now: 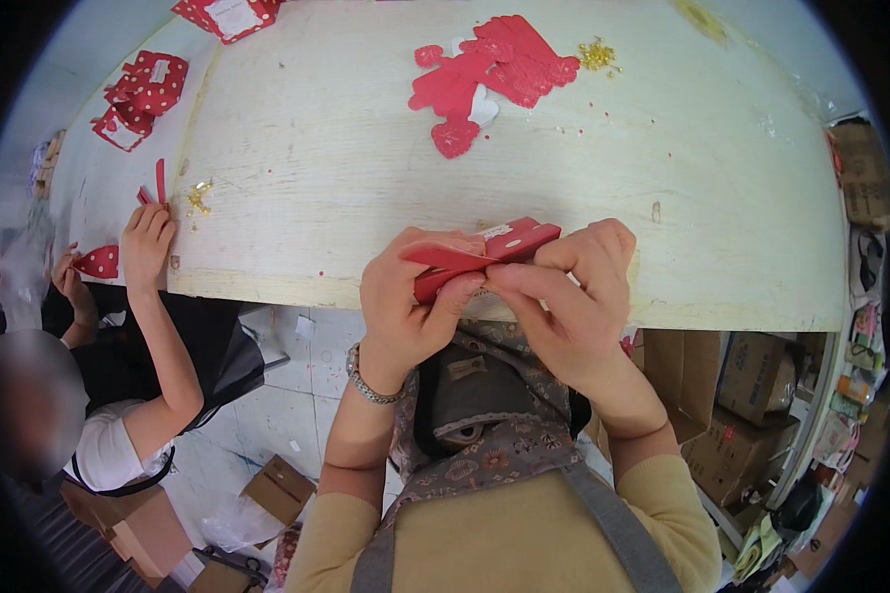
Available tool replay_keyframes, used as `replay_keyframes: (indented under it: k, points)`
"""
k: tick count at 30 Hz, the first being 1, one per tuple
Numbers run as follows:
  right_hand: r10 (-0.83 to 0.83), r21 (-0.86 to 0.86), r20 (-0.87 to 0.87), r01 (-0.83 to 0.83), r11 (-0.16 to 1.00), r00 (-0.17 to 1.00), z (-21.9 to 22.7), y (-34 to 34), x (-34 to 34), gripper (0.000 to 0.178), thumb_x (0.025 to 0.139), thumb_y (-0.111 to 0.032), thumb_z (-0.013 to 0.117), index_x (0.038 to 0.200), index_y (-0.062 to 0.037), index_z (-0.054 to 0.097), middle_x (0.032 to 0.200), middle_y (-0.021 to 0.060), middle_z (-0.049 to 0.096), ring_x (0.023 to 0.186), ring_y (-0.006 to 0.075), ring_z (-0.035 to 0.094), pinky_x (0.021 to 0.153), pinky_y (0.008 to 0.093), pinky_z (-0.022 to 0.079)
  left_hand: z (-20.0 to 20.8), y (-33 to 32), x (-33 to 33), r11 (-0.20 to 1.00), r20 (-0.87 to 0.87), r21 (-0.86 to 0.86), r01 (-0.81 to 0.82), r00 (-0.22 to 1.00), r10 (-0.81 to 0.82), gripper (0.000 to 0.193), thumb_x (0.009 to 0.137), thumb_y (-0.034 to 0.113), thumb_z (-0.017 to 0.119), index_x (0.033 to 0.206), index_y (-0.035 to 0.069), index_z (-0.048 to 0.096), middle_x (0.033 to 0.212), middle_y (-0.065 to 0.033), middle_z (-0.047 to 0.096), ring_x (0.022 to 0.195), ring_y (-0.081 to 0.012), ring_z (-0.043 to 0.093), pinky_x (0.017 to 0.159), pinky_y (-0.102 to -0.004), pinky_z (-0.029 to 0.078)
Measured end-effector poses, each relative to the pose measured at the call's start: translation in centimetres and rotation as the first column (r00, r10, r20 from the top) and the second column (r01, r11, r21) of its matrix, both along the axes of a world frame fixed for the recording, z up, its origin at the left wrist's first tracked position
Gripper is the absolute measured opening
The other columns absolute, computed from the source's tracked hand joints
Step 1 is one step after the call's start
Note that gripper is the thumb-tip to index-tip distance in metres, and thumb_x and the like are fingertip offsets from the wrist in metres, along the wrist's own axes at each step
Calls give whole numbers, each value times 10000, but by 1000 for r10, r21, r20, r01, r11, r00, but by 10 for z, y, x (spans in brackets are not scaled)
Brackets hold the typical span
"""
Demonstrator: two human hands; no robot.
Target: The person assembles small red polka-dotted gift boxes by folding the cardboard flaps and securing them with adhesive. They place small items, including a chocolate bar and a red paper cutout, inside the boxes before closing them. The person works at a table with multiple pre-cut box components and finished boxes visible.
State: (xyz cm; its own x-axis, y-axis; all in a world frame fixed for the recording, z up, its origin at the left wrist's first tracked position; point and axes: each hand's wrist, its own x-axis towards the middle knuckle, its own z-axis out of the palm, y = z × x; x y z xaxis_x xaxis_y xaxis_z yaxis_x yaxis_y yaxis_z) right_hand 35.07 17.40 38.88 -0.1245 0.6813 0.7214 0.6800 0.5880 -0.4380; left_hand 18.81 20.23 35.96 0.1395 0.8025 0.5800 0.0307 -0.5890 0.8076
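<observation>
Over the table's near edge I hold a small red folded paper box (526, 237) with white dots and a white label. My left hand (405, 296) is closed round its left side, thumb in front and fingers behind a raised red flap. My right hand (576, 296) pinches the box's near edge with thumb and fingertips. Whether something small sits in that pinch is hidden. Farther back lie a pile of red paper cut-outs with heart-shaped ends (504, 64) and a little heap of gold fasteners (596, 55).
At the left a co-worker's hands (148, 237) handle red paper pieces, near more gold fasteners (199, 196). Red dotted boxes (156, 81) stand at the far left of the pale table (297, 178). Cardboard boxes (737, 450) fill the space below right.
</observation>
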Motion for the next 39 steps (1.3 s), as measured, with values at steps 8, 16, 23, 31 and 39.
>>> replay_keyframes:
  k: [8,16,23,31,39]
  points:
    - [81,-173,-174,-112,979,981,5,8,4,302,626,-108,787,890,-122,642,883,7,587,823,204,552,784,360,364,26,2,-8,996,-297,84,-23,954,47,166,741,58,740,845,45,612,790,-97,674,656,-247,641,701,-338,546]
    - [262,-98,-324,-308,946,909,-15,20,4,279,658,-75,788,885,-81,626,869,36,609,814,241,570,776,403,456,53,7,-18,795,-234,553,-250,869,436,171,645,85,789,785,123,699,779,-1,632,652,-194,575,697,-376,546]
    - [255,-85,-314,-295,952,915,-14,19,3,229,700,-103,762,878,-92,617,857,22,610,794,226,582,830,417,463,78,20,-22,835,-731,532,139,574,369,264,683,70,700,945,100,714,897,-35,663,746,-225,630,683,-343,554]
    - [227,-68,-413,-278,958,882,-23,15,1,310,683,-101,807,906,-112,592,874,14,633,820,203,606,880,454,460,67,1,-14,974,-410,-219,-62,911,-34,196,768,-103,620,939,-17,660,876,-138,688,740,-202,665,673,-275,524]
    - [220,-54,-504,-285,957,835,-26,18,-2,239,728,-106,751,898,-84,583,842,44,607,759,218,584,809,411,470,55,9,-16,963,-197,-255,86,970,-139,170,774,-122,570,901,-21,620,867,-158,672,811,-247,656,737,-334,535]
